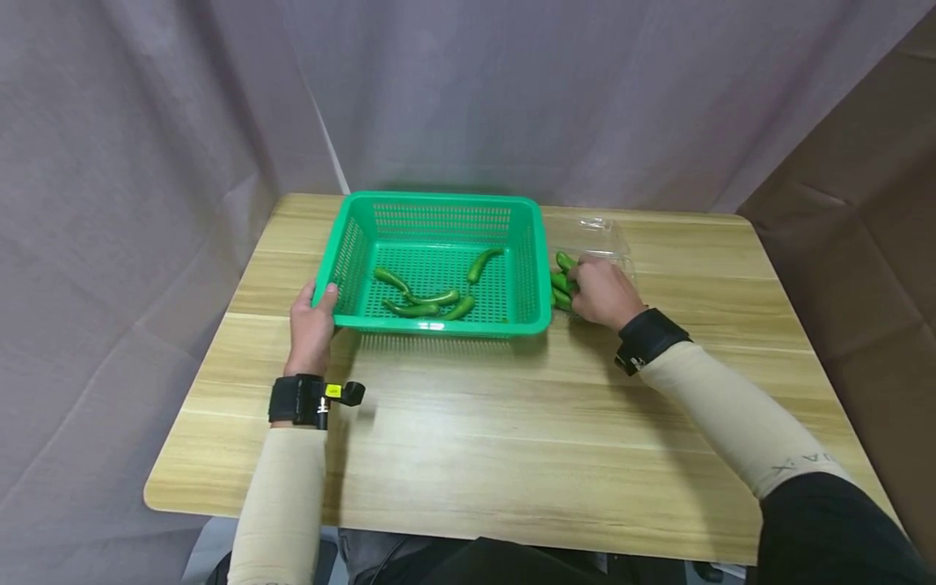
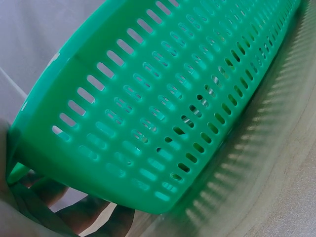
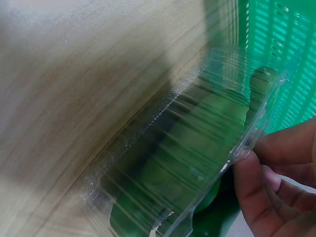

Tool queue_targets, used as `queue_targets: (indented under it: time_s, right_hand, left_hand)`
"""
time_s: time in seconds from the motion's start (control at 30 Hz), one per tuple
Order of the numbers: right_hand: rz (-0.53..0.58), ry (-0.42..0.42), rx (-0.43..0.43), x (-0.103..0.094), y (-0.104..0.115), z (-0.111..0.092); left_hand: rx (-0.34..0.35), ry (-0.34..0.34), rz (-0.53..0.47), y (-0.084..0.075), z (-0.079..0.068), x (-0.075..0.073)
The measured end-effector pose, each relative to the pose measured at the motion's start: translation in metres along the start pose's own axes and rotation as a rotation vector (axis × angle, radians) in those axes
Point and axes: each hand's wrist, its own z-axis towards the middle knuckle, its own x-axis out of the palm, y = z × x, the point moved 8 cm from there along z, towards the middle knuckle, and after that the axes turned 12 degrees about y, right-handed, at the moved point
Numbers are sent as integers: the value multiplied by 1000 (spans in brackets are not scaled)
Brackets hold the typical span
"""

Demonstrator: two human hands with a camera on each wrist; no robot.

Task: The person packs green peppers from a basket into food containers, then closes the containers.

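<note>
Peppers (image 1: 437,298) apparently being moved, clear box (image 1: 594,223) to basket (image 1: 483,328). Left grip (image 1: 310,331) curls round basket rim; right grip (image 1: 604,294) narrowed at box, hold unclear. Next: likely secure pinch.

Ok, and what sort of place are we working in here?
Probably a makeshift recording booth indoors, though I can't be sure: grey curtains hang right behind a plain wooden table, and the person wears a black strap with a small device on each wrist.
</note>
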Motion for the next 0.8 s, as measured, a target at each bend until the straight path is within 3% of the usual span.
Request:
queue_targets:
  time_s: [0.27, 0.47, 0.67, 0.8]
  right_hand:
    - [10, 34, 21, 0, -1, 2]
    - [74, -10, 13, -15, 4, 8]
    - [79, -94, -48, -47, 27, 25]
    - [80, -67, -68, -60, 51, 44]
  left_hand:
    - [-6, 9, 0, 1, 1, 0]
    - [-8, 8, -4, 1, 0, -1]
    - [4, 9, -3, -1, 0, 0]
    - [12, -1, -13, -2, -1, 0]
